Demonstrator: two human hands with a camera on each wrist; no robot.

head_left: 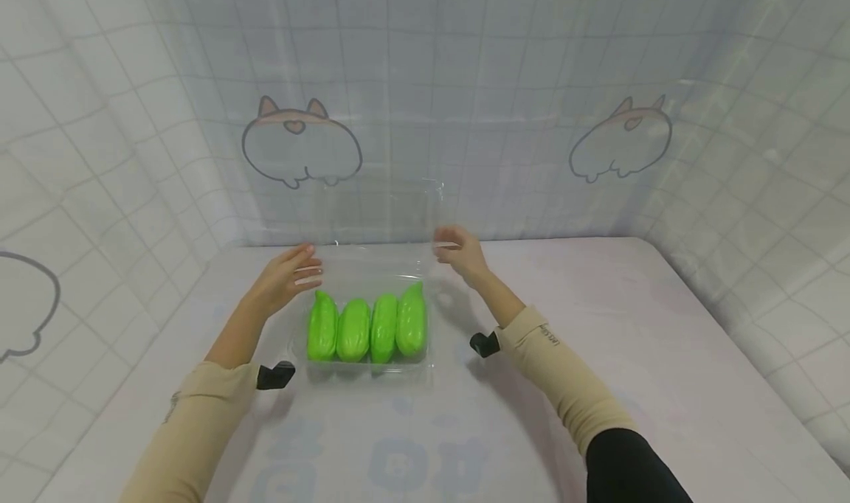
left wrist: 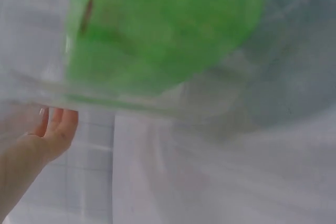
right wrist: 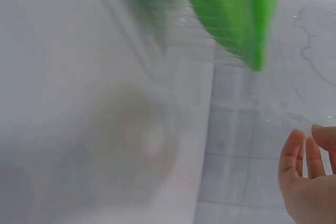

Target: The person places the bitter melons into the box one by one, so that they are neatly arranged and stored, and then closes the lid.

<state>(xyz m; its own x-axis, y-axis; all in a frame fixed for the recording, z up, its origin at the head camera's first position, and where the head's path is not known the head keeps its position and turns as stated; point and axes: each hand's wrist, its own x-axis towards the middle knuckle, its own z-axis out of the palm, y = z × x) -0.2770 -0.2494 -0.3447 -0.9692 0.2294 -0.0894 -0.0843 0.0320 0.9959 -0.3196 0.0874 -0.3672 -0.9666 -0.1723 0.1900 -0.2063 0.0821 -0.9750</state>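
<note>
A clear plastic clamshell box [head_left: 364,371] stands on the table with several bright green, gourd-shaped pieces [head_left: 367,327] side by side in it. Its transparent lid [head_left: 385,215] stands raised at the back. My left hand [head_left: 291,274] is at the box's back left corner, fingers straight and close to the plastic. My right hand [head_left: 458,252] is at the lid's right edge, fingers relaxed, nothing held. The left wrist view shows the green pieces [left wrist: 157,30] through the plastic and the left hand [left wrist: 52,129] open. The right wrist view shows a green piece [right wrist: 236,9] and the open right hand [right wrist: 307,177].
The box sits on a pale printed table cover [head_left: 598,326]. White gridded sheeting with cartoon drawings [head_left: 302,145] walls the table at the back and both sides. A small black wrist mount [head_left: 275,375] shows on each forearm.
</note>
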